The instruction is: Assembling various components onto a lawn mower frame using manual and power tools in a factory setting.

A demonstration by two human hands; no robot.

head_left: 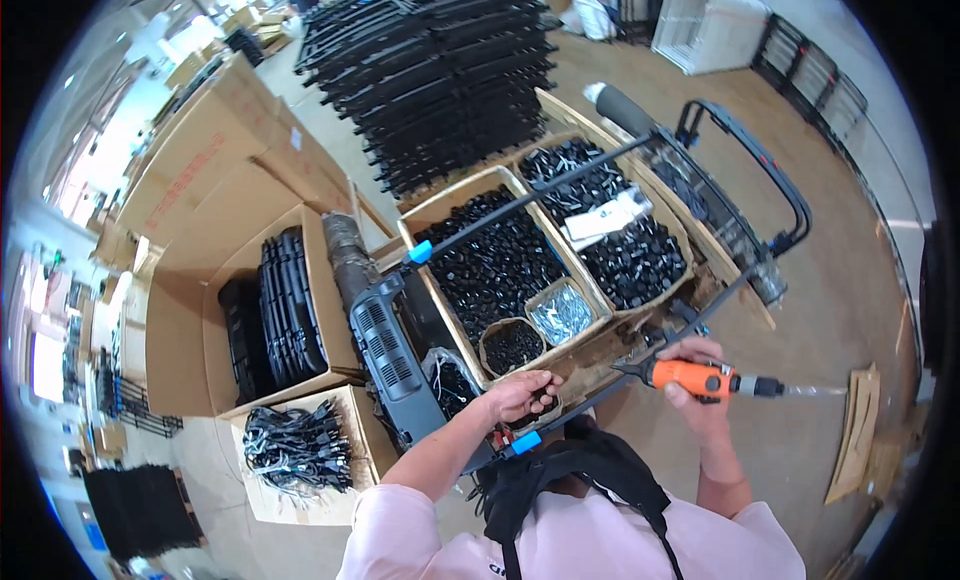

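Note:
My right hand [695,395] is wrapped round an orange and black power screwdriver [692,376], its bit end pointing to the right. My left hand [522,395] is closed, fingertips pinched together, just above a small container of dark parts at the near edge of the boxes. Whatever sits between those fingers is too small to make out. Beside both hands runs a black tubular frame [580,408] with blue clips, lying across the boxes. At its left end is a dark grey vented plastic panel [388,355].
A large box of black caps [490,250] holds a tub of silver screws [562,312]. Right of it lies another box of black parts [632,265]. An open carton [190,330] and a bundle of cables [297,445] stand left. Stacked black frames [440,80] rise behind.

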